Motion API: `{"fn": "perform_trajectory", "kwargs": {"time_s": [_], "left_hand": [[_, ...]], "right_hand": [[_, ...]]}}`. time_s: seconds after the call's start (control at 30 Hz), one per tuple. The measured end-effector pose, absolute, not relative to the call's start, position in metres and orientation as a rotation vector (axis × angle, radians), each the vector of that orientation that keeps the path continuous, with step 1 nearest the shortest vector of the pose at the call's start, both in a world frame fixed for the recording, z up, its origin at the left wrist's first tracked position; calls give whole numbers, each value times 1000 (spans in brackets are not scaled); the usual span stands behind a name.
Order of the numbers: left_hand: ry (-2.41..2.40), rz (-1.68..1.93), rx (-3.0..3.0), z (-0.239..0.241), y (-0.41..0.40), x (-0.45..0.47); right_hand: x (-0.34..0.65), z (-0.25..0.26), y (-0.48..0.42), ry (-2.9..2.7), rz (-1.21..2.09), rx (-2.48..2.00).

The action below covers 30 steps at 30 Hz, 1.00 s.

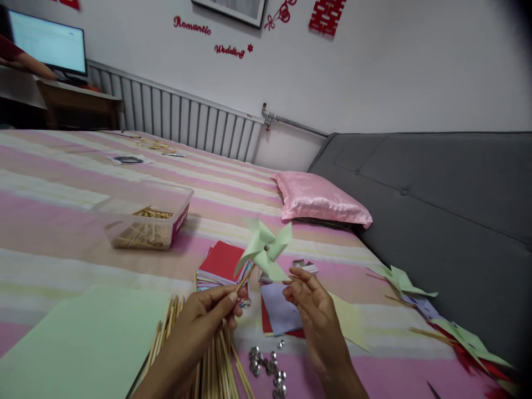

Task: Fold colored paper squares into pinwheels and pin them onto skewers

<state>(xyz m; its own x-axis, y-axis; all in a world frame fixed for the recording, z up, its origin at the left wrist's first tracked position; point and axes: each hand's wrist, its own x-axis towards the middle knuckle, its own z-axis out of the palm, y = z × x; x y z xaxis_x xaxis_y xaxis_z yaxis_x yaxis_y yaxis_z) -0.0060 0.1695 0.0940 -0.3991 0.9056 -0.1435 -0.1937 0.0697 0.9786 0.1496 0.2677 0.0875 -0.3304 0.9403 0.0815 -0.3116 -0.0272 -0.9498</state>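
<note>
A light green paper pinwheel (267,252) with a metal pin at its centre stands on a thin wooden stick. My left hand (210,318) pinches that stick just below the blades. To the right, my right hand (318,316) has its bent fingers apart beside the lowest blade tip; I cannot tell whether they touch it. Under my left forearm lies a bundle of wooden sticks (216,366). Silver thumbtacks (270,366) are scattered between my hands. Behind them are a stack of coloured paper squares (224,259) and more purple, red and yellow sheets (280,310).
Large green paper (83,343) lies at left, below a clear plastic box (180,213) of short sticks. Finished pinwheels (461,335) line the right side by a grey headboard (436,177). A pink pillow (322,197) rests farther back. Another person's arm (35,64) shows near a monitor (47,41).
</note>
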Motion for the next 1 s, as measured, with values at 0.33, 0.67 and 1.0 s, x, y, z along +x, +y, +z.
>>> {"fn": "perform_trajectory", "kwargs": {"time_s": [0.33, 0.67, 1.0], "left_hand": [[1409, 1669, 717, 88, 173, -6], [1332, 1672, 711, 89, 173, 8], [1577, 1735, 770, 82, 181, 2]], "right_hand": [[133, 73, 248, -1629, 1738, -800], [118, 73, 228, -1621, 1871, -666], [137, 72, 274, -1417, 1564, -886]]}}
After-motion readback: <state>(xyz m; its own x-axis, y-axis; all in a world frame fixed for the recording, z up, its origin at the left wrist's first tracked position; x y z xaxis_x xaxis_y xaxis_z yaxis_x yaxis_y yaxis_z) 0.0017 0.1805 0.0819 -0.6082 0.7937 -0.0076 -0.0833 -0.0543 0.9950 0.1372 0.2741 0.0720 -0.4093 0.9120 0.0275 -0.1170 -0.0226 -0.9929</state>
